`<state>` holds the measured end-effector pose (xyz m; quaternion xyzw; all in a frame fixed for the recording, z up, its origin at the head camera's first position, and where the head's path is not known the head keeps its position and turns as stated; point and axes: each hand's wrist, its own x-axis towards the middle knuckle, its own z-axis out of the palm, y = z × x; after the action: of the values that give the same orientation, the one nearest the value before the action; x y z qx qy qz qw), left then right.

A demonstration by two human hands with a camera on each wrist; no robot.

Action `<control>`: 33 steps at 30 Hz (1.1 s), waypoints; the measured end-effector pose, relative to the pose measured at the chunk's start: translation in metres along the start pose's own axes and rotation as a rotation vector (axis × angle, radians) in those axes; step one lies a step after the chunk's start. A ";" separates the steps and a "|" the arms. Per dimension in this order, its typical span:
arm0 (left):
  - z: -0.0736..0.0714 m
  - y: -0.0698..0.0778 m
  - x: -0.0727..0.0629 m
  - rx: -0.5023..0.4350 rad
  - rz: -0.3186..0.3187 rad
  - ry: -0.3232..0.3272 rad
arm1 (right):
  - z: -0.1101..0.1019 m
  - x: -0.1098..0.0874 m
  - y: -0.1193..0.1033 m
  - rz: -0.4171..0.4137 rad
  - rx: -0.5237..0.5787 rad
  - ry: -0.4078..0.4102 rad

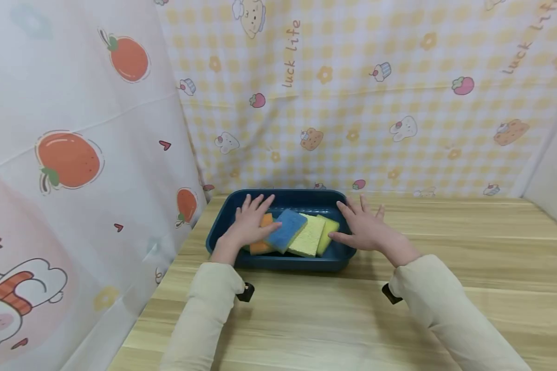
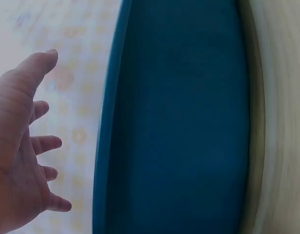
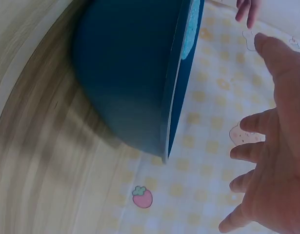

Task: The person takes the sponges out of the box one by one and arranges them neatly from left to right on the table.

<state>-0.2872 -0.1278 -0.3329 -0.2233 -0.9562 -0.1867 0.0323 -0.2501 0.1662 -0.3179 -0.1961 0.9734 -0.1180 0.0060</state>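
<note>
A dark blue plastic basin (image 1: 288, 265) stands on the wooden table near the back curtain. Inside it lie several sponges: an orange sponge (image 1: 260, 248), a blue sponge (image 1: 286, 230) on top, a pale yellow sponge (image 1: 308, 236) and a brighter yellow-green sponge (image 1: 328, 234). My left hand (image 1: 250, 222) hovers over the basin's left part with fingers spread, its thumb overlapping the blue sponge in the head view. The right hand (image 1: 364, 226), also with spread fingers, is at the basin's right rim. Both wrist views show straight, parted fingers holding nothing.
Behind the basin hangs a yellow-checked curtain (image 1: 325, 103); a white fruit-print curtain (image 1: 120, 113) borders the left side. The light wooden table (image 1: 306, 319) extends in front and to the right, up to a pale wall (image 1: 554, 165).
</note>
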 end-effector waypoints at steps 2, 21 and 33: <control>-0.002 -0.013 -0.006 -0.031 -0.022 0.025 | 0.001 0.003 -0.002 0.005 -0.006 -0.003; 0.001 -0.112 -0.057 -0.463 -0.185 0.163 | 0.003 0.067 -0.069 0.192 0.054 -0.028; 0.012 -0.131 -0.059 -0.667 -0.206 0.188 | 0.034 0.119 -0.091 0.380 0.097 -0.085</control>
<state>-0.2916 -0.2560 -0.3977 -0.1060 -0.8530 -0.5103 0.0265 -0.3233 0.0314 -0.3253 -0.0133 0.9850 -0.1533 0.0786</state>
